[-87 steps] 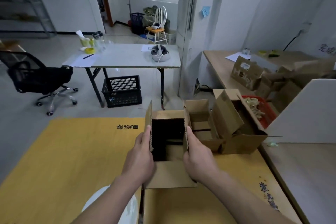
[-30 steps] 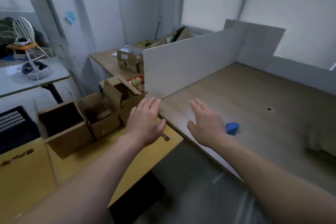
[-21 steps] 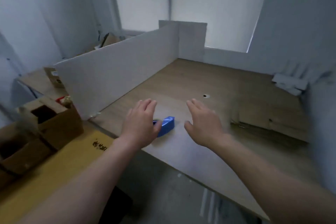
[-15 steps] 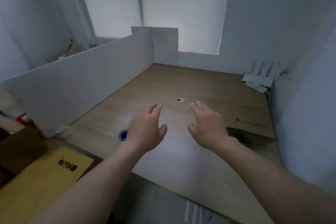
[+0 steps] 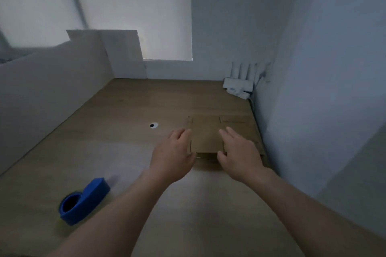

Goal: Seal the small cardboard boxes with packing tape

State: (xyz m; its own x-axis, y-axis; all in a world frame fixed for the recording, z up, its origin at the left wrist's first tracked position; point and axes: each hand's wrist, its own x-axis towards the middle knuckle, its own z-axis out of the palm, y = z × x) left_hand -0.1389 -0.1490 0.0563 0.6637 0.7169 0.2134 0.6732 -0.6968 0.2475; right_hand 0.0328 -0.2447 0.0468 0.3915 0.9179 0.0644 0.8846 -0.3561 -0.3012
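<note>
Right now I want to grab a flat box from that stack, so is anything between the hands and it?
Nothing visible. Both open hands, left hand and right hand, are at the near edge of the flat cardboard. The tape dispenser lies well off to the left.

— How are the hands set?
— Both arms stretch forward, bare to the forearm, palms down. The left hand (image 5: 172, 155) and right hand (image 5: 238, 155) are level with each other, a gap between them.
— Gripping anything?
— No. Fingers loosely extended and slightly spread, thumbs turned inward toward each other, both hands empty.
</note>
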